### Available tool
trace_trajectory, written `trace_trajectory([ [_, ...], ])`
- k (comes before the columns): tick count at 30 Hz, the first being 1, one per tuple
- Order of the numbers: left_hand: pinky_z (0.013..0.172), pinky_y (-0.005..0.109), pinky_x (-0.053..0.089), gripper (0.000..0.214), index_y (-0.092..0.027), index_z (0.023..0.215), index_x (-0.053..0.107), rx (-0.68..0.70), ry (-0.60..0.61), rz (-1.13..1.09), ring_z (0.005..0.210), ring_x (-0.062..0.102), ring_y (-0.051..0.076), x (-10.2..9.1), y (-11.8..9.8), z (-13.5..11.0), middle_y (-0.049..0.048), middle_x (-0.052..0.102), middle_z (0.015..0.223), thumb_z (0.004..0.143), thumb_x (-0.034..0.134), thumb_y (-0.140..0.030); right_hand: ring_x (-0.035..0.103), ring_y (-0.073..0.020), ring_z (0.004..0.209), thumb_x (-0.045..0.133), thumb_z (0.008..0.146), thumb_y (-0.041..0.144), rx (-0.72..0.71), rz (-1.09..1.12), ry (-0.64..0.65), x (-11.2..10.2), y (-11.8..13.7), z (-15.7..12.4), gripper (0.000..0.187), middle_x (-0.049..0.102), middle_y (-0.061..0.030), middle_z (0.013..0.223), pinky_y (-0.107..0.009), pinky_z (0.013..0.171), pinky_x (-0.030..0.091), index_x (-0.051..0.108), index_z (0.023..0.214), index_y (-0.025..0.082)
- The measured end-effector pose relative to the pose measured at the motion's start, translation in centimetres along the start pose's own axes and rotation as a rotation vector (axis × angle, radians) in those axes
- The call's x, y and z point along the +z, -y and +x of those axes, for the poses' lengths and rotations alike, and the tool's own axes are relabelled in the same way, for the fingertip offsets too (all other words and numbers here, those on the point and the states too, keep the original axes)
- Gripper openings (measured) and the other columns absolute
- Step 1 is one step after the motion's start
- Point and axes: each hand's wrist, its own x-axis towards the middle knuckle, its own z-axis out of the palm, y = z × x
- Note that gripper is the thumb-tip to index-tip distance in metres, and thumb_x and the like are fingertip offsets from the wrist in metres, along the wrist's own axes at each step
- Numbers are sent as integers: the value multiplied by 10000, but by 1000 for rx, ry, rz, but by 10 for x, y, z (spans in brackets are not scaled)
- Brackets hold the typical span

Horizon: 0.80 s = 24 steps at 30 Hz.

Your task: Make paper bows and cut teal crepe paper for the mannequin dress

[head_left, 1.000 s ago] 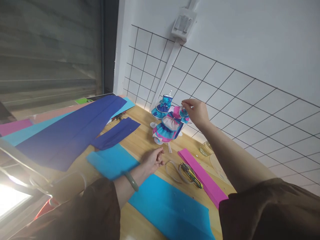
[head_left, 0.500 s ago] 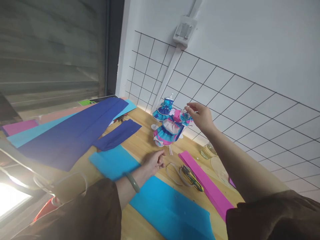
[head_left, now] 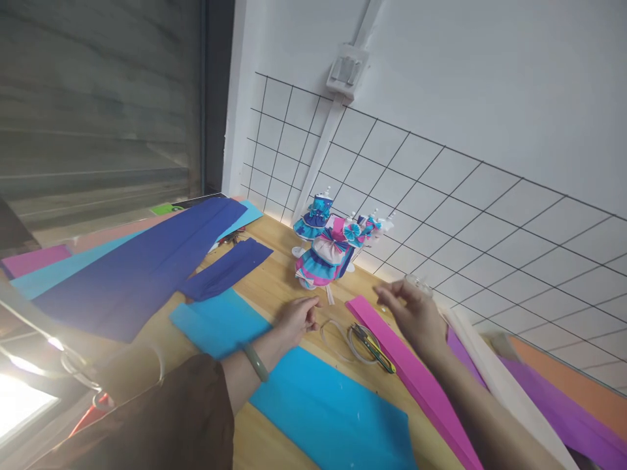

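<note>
My left hand [head_left: 298, 320] rests over the edge of a blue paper sheet [head_left: 333, 398], its fingers curled closed with nothing visible in them. A bangle [head_left: 255, 362] circles that wrist. My right hand [head_left: 411, 313] hovers above the table's right side, slightly blurred, fingers loosely bent and apart, holding nothing I can see. Behind both hands stands a small dress form in a pink and blue ruffled paper dress [head_left: 321, 258]. Beside it are a form in a dark blue dress [head_left: 313, 219] and others with bows [head_left: 371, 225]. A yellow-black cutter [head_left: 375, 349] lies between my hands.
A long pink paper strip [head_left: 392, 352] runs under my right arm. Dark blue paper [head_left: 161, 254] and other coloured sheets cover the left. Purple paper [head_left: 558, 405] and orange paper [head_left: 578, 365] lie right. A wire grid [head_left: 406, 170] stands against the wall. Thin cord [head_left: 336, 343] loops near the cutter.
My right hand has come away from the dress forms, moving down and toward me, uncovering those with bows. My left hand has stayed nearly still. The view has shifted a little to the right.
</note>
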Motion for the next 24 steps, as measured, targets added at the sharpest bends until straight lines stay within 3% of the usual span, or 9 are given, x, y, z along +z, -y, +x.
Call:
trace_trajectory([
  [3,453,213,347,221,-133,706,583,40,33,36,343,304,34,0,2,-1,-76,384,409,695,571,-353,533,-157,464,497,771,463,38,51,149,6,-10,-47,379,560,-18,481,-260,452,410,493,492,208],
  [6,444,214,344,253,-131,698,585,92,65,105,345,341,48,1,4,-3,-65,401,406,718,536,-378,560,-167,473,412,828,440,109,123,289,11,-29,-84,381,597,-29,521,-272,473,452,567,565,212],
  [7,437,212,336,265,-131,696,582,104,63,137,349,363,55,2,4,-4,-60,411,406,722,527,-389,608,-191,561,412,832,432,144,156,301,11,-37,-94,335,641,-40,598,-288,533,489,616,674,218],
  [9,421,205,311,287,-131,686,575,105,39,201,360,400,67,4,5,-6,-52,423,403,723,519,-410,648,-228,774,455,812,430,236,225,278,12,-51,-109,286,694,-59,810,-326,678,525,640,896,230],
  [11,415,199,297,308,-129,670,571,98,13,260,366,413,73,6,5,-7,-48,424,393,722,516,-427,636,-245,877,504,779,442,314,280,253,11,-63,-121,324,691,-68,912,-357,766,521,630,987,228],
  [17,419,192,276,320,-127,671,578,136,15,386,366,406,67,8,8,-7,-42,432,387,711,536,-442,655,-261,804,617,673,470,451,363,146,9,-81,-135,362,701,-87,851,-375,732,535,655,895,186],
  [21,426,196,290,307,-132,689,581,140,-13,402,373,403,69,9,8,-5,-42,434,395,701,556,-438,637,-229,606,550,725,486,440,201,80,9,-88,-137,345,665,-58,619,-341,566,511,637,817,165],
  [24,410,189,251,300,-138,697,587,155,-9,431,371,375,59,11,8,-6,-41,434,394,696,565,-437,622,-234,743,509,767,454,335,60,106,7,-94,-140,309,672,-71,798,-357,659,491,622,884,190],
])
